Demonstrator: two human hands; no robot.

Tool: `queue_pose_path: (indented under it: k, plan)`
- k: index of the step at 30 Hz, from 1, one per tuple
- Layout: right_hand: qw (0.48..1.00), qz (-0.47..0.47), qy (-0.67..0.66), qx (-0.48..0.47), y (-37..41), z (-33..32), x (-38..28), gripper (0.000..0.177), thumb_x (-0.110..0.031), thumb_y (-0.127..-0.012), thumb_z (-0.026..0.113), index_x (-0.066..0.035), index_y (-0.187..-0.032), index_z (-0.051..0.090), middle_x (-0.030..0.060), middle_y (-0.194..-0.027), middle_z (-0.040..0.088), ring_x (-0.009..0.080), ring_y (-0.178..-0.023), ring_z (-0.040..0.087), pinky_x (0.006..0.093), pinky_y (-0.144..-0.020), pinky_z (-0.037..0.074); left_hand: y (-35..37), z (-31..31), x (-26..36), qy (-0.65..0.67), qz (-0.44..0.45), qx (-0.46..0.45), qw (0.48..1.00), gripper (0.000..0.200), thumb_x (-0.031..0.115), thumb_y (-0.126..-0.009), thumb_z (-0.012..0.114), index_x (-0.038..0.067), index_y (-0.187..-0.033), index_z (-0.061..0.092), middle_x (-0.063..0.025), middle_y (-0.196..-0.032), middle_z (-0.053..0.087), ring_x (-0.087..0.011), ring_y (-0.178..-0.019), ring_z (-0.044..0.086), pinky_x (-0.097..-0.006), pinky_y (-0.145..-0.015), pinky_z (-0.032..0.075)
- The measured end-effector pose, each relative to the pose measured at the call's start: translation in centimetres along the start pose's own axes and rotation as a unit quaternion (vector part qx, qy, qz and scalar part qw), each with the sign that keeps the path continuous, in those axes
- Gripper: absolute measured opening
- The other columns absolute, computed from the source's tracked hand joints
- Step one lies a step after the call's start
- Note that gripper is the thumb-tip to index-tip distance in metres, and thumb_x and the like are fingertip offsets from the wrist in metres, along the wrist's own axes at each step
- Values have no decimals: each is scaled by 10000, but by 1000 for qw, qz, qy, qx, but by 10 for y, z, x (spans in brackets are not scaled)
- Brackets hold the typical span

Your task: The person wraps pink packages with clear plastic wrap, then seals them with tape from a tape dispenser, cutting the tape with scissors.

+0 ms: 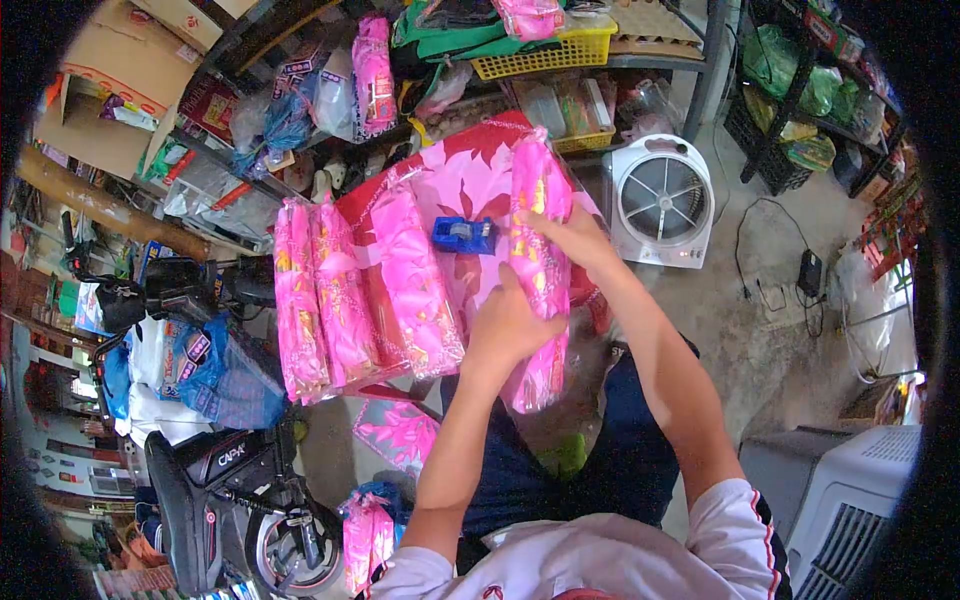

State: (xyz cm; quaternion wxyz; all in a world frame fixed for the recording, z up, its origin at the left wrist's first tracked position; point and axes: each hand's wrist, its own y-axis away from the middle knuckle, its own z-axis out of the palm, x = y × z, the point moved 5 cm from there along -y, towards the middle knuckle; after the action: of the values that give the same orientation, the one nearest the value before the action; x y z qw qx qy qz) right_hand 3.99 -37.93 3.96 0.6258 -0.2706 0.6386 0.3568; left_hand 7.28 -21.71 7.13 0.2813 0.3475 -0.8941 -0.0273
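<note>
Both hands are on a long pink wrapped package (541,270) at the right side of a red and pink floral surface (455,165). My left hand (508,325) grips its lower left side, fingers wrapped against it. Higher up, my right hand (575,238) holds the package from the right, thumb and fingers pressed on the wrapping. A blue tape dispenser (463,235) sits just left of the package. Further left lie another pink package (415,275) and two more side by side, a pink one (345,290) and an outer one (301,300).
A white fan (660,200) stands on the floor at right, near a cable with a black adapter (811,272). Behind the surface is a shelf with a yellow basket (548,52). A black motorbike (235,490) is at lower left, a grey cooler (850,500) at lower right.
</note>
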Motion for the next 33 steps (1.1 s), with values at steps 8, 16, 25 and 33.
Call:
queue_pose_path:
  k: [8, 16, 25, 33]
  plan:
    - [921, -125, 304, 210, -18, -11, 8, 681, -474, -877, 705, -18, -1366, 577, 304, -1278, 588, 451, -1246, 548, 490, -1067, 441, -48, -7, 18, -66, 77, 3, 995, 1210, 492, -682, 844, -204, -1466, 240, -343, -1070, 681, -444, -1001, 698, -478, -884, 563]
    - [885, -121, 398, 208, 4, 2, -4, 829, -508, -937, 638, 42, -1499, 376, 331, -1459, 424, 493, -1347, 449, 549, -1108, 389, -205, -196, -28, -27, 147, 410, 900, 540, 434, -814, 785, -24, -1091, 710, -208, -962, 747, -355, -902, 729, -457, -797, 555]
    - [885, -152, 383, 216, 3, 4, -14, 834, -480, -935, 654, 66, -1493, 362, 370, -1417, 433, 508, -1294, 475, 556, -1074, 408, -359, -244, -131, -98, -31, 459, 882, 953, 549, -702, 832, -51, -1363, 499, -334, -1198, 641, -477, -1130, 636, -533, -974, 514]
    - [902, -134, 359, 199, -3, 5, -14, 813, -455, -944, 659, 70, -1488, 362, 365, -1432, 431, 509, -1325, 456, 539, -1101, 392, -352, -235, -130, -58, -2, 553, 831, 648, 443, -765, 792, -49, -1159, 641, -275, -947, 722, -459, -900, 708, -529, -849, 554]
